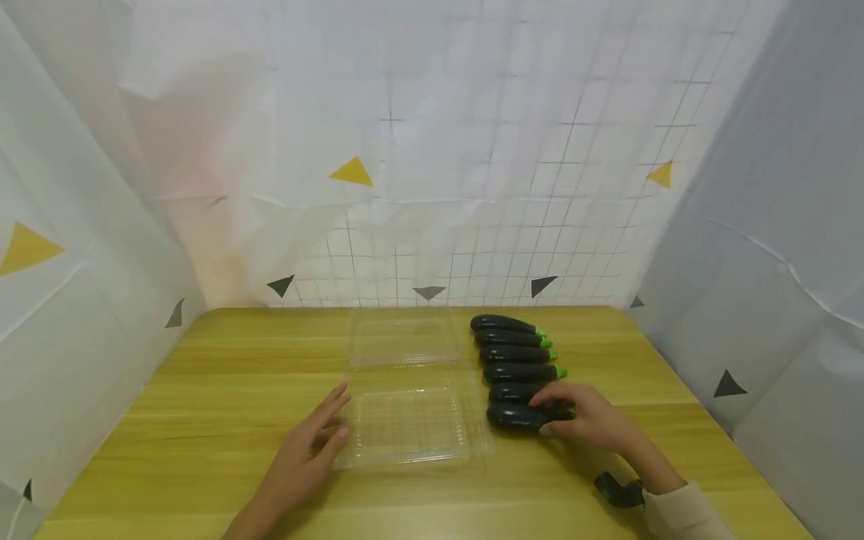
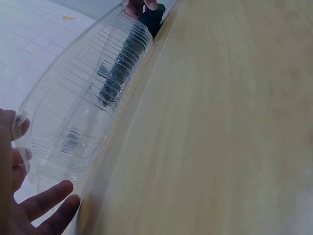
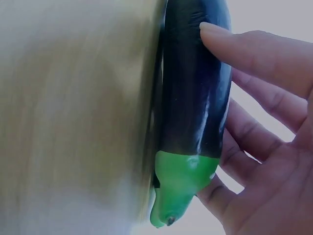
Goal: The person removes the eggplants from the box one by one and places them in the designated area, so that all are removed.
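Observation:
My right hand (image 1: 587, 420) has its thumb on one side and its fingers on the other side of the nearest eggplant (image 1: 514, 417), which lies on the table. In the right wrist view, the thumb presses the dark body of this eggplant (image 3: 195, 98), above its green stem end. Several more eggplants (image 1: 518, 373) lie behind it in a row, stems to the right. My left hand (image 1: 307, 450) is at the left edge of an open clear plastic clamshell box (image 1: 412, 457), its fingers loosely spread. Fingertips of the left hand (image 2: 46, 205) show right by the box rim in the left wrist view.
The box lid (image 1: 405, 337) lies folded back toward the far table edge. Pale sheets with grid lines and triangles (image 1: 352, 172) enclose the wooden table (image 1: 223, 390) at the back and sides. A black strap-like object (image 1: 617, 491) sits by the right wrist.

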`<state>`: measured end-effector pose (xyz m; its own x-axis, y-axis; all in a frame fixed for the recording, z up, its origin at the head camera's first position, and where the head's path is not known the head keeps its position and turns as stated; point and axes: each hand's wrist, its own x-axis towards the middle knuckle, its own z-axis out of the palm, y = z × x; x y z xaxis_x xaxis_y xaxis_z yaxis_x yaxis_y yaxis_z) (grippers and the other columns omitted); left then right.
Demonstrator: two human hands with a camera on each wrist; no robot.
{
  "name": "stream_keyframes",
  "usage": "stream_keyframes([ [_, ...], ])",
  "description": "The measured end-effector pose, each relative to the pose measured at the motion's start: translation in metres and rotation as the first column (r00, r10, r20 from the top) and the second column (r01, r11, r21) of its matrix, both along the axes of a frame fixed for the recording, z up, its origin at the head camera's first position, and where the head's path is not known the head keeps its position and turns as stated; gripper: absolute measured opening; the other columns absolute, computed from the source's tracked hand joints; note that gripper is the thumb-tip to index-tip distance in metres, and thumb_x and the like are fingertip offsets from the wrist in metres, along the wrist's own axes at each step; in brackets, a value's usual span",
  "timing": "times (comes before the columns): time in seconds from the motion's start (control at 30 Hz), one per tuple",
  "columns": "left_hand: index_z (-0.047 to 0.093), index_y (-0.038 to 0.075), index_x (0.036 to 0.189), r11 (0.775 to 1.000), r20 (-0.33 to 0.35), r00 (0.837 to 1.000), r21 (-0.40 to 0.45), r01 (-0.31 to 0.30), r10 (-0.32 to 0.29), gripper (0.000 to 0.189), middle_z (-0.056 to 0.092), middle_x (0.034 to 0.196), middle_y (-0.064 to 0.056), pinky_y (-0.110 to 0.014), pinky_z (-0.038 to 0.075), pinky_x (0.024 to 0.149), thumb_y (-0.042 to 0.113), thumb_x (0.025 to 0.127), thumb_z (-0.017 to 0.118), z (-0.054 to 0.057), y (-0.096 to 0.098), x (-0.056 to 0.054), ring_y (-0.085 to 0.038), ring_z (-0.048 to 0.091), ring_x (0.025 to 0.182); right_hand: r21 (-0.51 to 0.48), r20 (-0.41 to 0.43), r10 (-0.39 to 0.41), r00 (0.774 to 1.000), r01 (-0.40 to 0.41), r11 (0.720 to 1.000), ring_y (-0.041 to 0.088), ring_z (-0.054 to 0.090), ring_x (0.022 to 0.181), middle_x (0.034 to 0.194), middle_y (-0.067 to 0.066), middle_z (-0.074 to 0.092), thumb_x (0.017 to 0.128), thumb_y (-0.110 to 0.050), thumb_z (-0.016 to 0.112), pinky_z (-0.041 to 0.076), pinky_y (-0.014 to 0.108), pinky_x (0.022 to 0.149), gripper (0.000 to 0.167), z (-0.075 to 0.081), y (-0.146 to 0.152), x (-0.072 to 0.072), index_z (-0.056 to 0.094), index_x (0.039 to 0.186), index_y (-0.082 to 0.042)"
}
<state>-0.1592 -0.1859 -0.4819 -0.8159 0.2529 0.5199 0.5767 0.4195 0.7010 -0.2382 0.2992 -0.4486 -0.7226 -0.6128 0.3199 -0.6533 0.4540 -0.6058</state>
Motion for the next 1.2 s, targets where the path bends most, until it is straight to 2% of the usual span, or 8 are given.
stream_keyframes([
  [0.33,0.049,0.008,0.154,1.0,-0.009,1.0,-0.007,-0.006,0.006,0.05,0.037,0.163,-0.014,-0.036,0.061,0.088,0.007,0.106,0.061,0.0,0.001,-0.002,-0.034,0.066,0.116,0.044,-0.103,0.011,0.995,-0.007,0.999,0.021,0.067,0.09,0.108,0.003,0.071,0.081,-0.009,0.091,0.062,0.038,0.073,0.038,-0.002,0.003,-0.003,0.072,0.114,-0.009],
  [0.57,0.05,0.009,0.154,1.0,0.0,1.0,-0.014,-0.016,0.016,0.05,0.038,0.163,-0.012,-0.037,0.06,0.089,0.008,0.105,0.062,-0.001,0.001,-0.003,-0.033,0.066,0.116,0.032,-0.122,-0.005,0.993,0.009,0.999,0.023,0.067,0.089,0.104,0.004,0.071,0.082,-0.008,0.09,0.062,0.04,0.074,0.035,0.0,0.003,-0.001,0.071,0.111,-0.008],
  [0.73,0.049,0.011,0.155,1.0,0.01,1.0,-0.019,-0.024,0.024,0.051,0.038,0.164,-0.01,-0.039,0.06,0.09,0.009,0.106,0.062,-0.002,0.0,-0.006,-0.034,0.065,0.118,0.025,-0.128,-0.069,0.989,0.073,0.997,0.021,0.067,0.089,0.105,0.001,0.072,0.089,-0.011,0.085,0.061,0.04,0.073,0.026,0.007,-0.001,0.003,0.072,0.111,-0.008],
  [0.93,0.047,0.014,0.157,0.999,0.017,0.999,-0.007,-0.037,0.037,0.051,0.035,0.166,-0.007,-0.039,0.06,0.091,0.01,0.107,0.059,0.002,0.0,-0.006,-0.036,0.062,0.123,-0.029,-0.192,-0.191,0.963,0.189,0.982,0.024,0.069,0.093,0.107,0.004,0.072,0.092,-0.004,0.08,0.062,0.045,0.072,0.022,0.016,-0.009,0.004,0.072,0.111,-0.01],
  [1.03,0.046,0.015,0.158,0.995,-0.026,0.996,-0.052,-0.085,0.083,0.053,0.034,0.166,-0.006,-0.051,0.055,0.098,0.01,0.107,0.06,0.008,-0.003,-0.006,-0.039,0.053,0.134,-0.055,-0.232,-0.256,0.939,0.25,0.967,0.026,0.069,0.098,0.112,0.007,0.072,0.093,-0.005,0.078,0.061,0.05,0.078,0.026,0.022,-0.012,0.002,0.07,0.117,-0.009],
  [1.1,0.045,0.014,0.158,0.985,-0.079,0.988,-0.1,-0.138,0.131,0.056,0.034,0.166,-0.007,-0.064,0.047,0.103,0.009,0.105,0.062,0.014,-0.006,-0.007,-0.041,0.043,0.142,-0.062,-0.249,-0.305,0.919,0.299,0.952,0.03,0.067,0.107,0.121,0.009,0.071,0.096,-0.01,0.077,0.058,0.055,0.085,0.033,0.027,-0.014,0.002,0.067,0.127,-0.007],
  [1.13,0.045,0.013,0.158,0.978,-0.114,0.981,-0.12,-0.17,0.156,0.058,0.035,0.166,-0.008,-0.069,0.041,0.106,0.009,0.104,0.064,0.018,-0.008,-0.007,-0.043,0.038,0.145,-0.06,-0.26,-0.324,0.91,0.32,0.945,0.032,0.064,0.114,0.128,0.011,0.068,0.097,-0.013,0.076,0.055,0.059,0.09,0.038,0.03,-0.015,0.001,0.065,0.133,-0.006],
  [1.2,0.045,0.014,0.159,0.952,-0.195,0.956,-0.173,-0.252,0.218,0.062,0.035,0.165,-0.009,-0.077,0.032,0.106,0.013,0.101,0.068,0.025,-0.012,-0.008,-0.048,0.031,0.147,-0.049,-0.272,-0.356,0.894,0.356,0.933,0.039,0.055,0.129,0.142,0.016,0.06,0.1,-0.02,0.073,0.047,0.066,0.1,0.05,0.036,-0.017,0.001,0.057,0.146,-0.007],
])
